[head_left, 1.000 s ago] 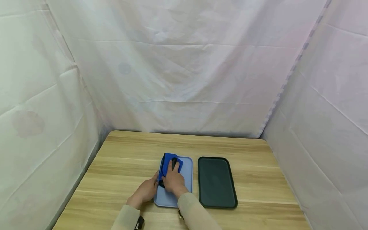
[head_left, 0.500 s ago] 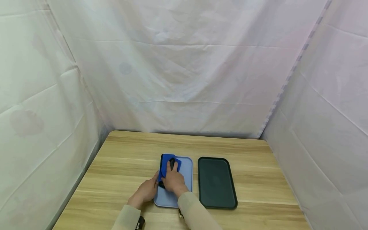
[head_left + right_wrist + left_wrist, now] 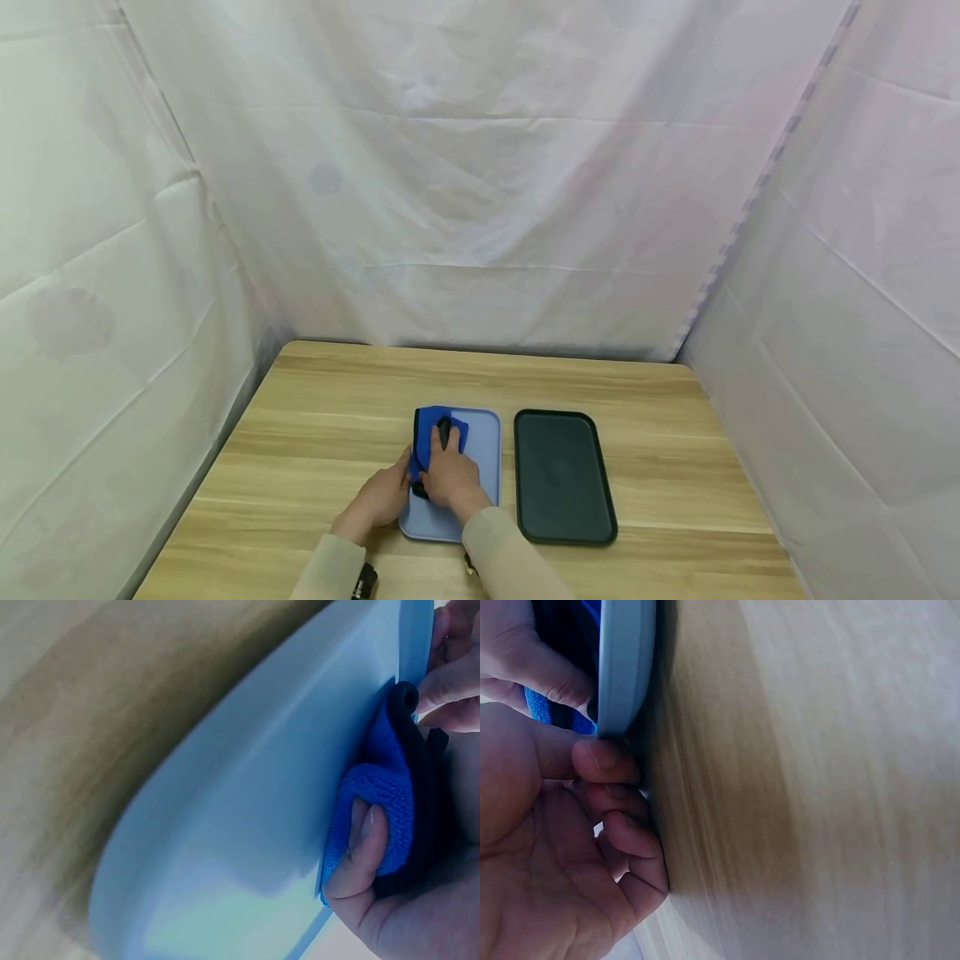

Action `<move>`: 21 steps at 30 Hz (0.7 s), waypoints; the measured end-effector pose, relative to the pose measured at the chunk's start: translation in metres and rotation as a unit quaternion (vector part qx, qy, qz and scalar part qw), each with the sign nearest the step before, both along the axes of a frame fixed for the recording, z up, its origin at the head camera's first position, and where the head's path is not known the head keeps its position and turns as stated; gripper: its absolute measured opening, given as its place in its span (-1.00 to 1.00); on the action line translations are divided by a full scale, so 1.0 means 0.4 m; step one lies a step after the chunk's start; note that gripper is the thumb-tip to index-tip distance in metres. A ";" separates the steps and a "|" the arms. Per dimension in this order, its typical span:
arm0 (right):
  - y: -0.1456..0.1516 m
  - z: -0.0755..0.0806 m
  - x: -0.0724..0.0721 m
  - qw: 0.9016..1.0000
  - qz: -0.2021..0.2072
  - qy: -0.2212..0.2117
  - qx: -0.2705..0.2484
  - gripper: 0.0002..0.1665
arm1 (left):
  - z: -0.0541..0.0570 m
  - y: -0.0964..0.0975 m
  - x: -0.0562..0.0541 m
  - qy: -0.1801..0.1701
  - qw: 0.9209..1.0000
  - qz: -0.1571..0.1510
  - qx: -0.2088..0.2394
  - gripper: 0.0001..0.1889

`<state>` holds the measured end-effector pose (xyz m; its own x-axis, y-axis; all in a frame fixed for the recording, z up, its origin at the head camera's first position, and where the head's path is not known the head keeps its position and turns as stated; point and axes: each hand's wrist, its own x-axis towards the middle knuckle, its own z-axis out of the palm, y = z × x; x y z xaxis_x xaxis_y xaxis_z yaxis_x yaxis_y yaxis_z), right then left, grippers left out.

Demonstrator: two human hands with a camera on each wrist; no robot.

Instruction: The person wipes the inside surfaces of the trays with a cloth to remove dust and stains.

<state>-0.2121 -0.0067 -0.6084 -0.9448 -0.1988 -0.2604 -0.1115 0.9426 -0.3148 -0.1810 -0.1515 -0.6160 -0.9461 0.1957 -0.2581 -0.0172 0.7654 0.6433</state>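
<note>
My right hand (image 3: 452, 482) presses a folded blue cloth (image 3: 426, 435) with black edging onto the left side of a light blue tray (image 3: 487, 450). In the right wrist view, curled fingers (image 3: 364, 855) of this hand grip the fuzzy blue cloth (image 3: 401, 817), close over the tray surface (image 3: 247, 825). At the tray's left edge my left hand (image 3: 384, 496) holds the rim. The left wrist view has the left hand (image 3: 562, 825) with curled fingers right at the end of the tray rim (image 3: 626, 667), low by the tabletop.
A dark green tray (image 3: 564, 479) lies just right of the light blue one, with a narrow gap between them. Both are on a wood-grain table (image 3: 675, 467). White curtains (image 3: 480, 183) hang behind and on both sides.
My right hand and the cloth have slid a little to the left and slightly nearer on the light blue tray. The left hand stays at the tray's edge.
</note>
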 end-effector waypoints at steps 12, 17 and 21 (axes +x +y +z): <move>0.002 -0.001 0.032 1.000 0.004 0.006 0.006 0.02 | 0.000 -0.003 -0.001 0.009 1.000 -0.012 -0.009 -0.39; 0.002 -0.006 0.043 1.000 0.005 0.011 0.016 0.03 | -0.002 -0.005 -0.001 0.000 1.000 -0.012 -0.004 -0.39; 0.005 -0.007 0.051 1.000 0.012 0.015 0.017 0.03 | -0.001 -0.004 0.000 0.006 1.000 -0.014 -0.009 -0.39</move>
